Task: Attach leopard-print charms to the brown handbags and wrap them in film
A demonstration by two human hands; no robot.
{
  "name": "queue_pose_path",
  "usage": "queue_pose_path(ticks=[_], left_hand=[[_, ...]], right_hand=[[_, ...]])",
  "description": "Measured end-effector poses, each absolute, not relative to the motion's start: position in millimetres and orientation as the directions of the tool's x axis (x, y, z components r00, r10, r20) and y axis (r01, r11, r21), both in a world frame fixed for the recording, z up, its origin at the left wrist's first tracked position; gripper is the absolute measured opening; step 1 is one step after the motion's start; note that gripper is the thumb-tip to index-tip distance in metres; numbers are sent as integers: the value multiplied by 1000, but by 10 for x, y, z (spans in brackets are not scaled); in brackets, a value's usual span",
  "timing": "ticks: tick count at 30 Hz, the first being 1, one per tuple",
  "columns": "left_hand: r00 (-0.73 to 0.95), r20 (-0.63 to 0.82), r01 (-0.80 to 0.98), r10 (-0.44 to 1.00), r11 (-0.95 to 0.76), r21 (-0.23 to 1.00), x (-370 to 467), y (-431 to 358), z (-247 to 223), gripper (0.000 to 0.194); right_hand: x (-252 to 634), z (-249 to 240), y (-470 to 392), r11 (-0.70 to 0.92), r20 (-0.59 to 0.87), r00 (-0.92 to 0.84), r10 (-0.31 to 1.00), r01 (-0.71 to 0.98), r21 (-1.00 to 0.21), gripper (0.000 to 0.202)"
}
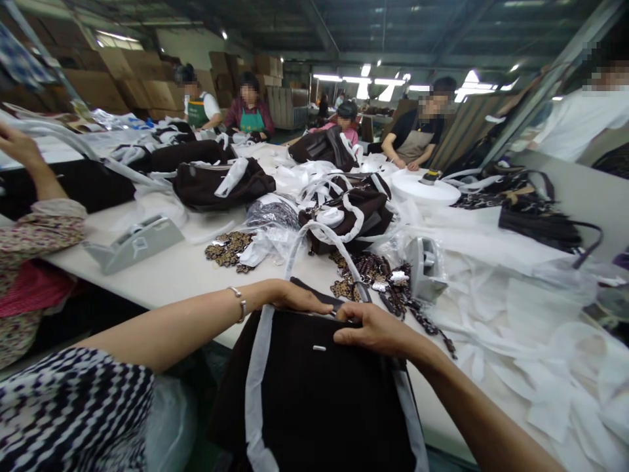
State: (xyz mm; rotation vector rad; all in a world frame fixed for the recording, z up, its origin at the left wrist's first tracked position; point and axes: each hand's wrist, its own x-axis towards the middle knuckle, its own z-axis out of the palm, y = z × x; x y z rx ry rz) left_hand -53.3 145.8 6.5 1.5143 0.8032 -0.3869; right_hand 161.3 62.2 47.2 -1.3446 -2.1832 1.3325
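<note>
A dark brown bag [334, 400] with white-wrapped straps stands upright at the table's near edge, a small metal plate on its front. My left hand [299, 297] lies over the bag's top edge, fingers stretched out flat toward the right. From the right, my right hand [368, 326] pinches the top edge near the middle, thumb on the front side and fingers curled over the opening. The fingertips of both hands nearly meet there. Behind them rises a white-wrapped handle [314, 226].
Brown bags [221, 183], leopard-patterned charms [228, 249], a grey tape dispenser [137, 242] and white wrapping sheets [535, 314] lie on the white table [122, 275]. Several people work around it; one person's hand [19, 144] is at the left.
</note>
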Motion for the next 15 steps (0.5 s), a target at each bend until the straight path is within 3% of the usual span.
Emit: queue_pose_path(ticks=[4, 8, 11, 15], left_hand=[[693, -702, 702, 164, 71, 709, -570, 1428, 127, 36], [693, -710, 711, 124, 44, 702, -516, 1467, 182, 30], [682, -705, 719, 194, -4, 695, -486, 1431, 145, 27], [676, -611, 696, 412, -83, 713, -407, 1369, 61, 21]], right_hand=[[1642, 460, 718, 176, -262, -581, 771, 590, -788, 29], [1698, 499, 721, 84, -454, -657, 602, 617, -782, 34], [1732, 520, 708, -10, -469, -675, 569, 565, -825, 29], [1722, 382, 757, -84, -412, -607, 680, 493, -866, 27]])
